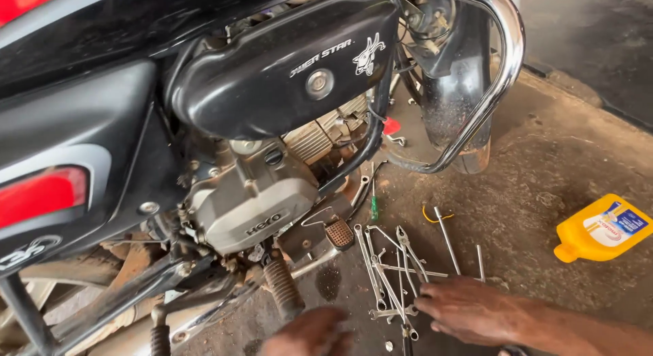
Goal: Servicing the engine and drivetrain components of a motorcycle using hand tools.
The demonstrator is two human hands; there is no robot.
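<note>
A: What does the right hand (469,310) do?

B: It lies palm down on the concrete floor (544,172), fingers spread a little, the fingertips (425,303) touching the near end of a heap of spanners (391,274). It closes on none of them; the hand is flat and loose.

A: And the left hand (309,332)?

B: Only its back shows at the lower edge, just beside the footrest (282,288). Whether it grips anything cannot be told; the fingers are out of sight.

A: Where do the spanners lie?

B: On the floor below the engine (248,199) of a black motorcycle (88,118), between the brake pedal (340,233) and the right hand. They are long, thin and crossed over one another, some touching.

A: What else is near?

B: Two loose metal rods (447,240) lie just right of the heap, a green-handled screwdriver (373,207) above it. A yellow plastic bottle (602,228) lies on its side well apart at the right. A chrome crash guard (500,70) curves round the front of the engine, and a black side cover (286,63) sits above it.
</note>
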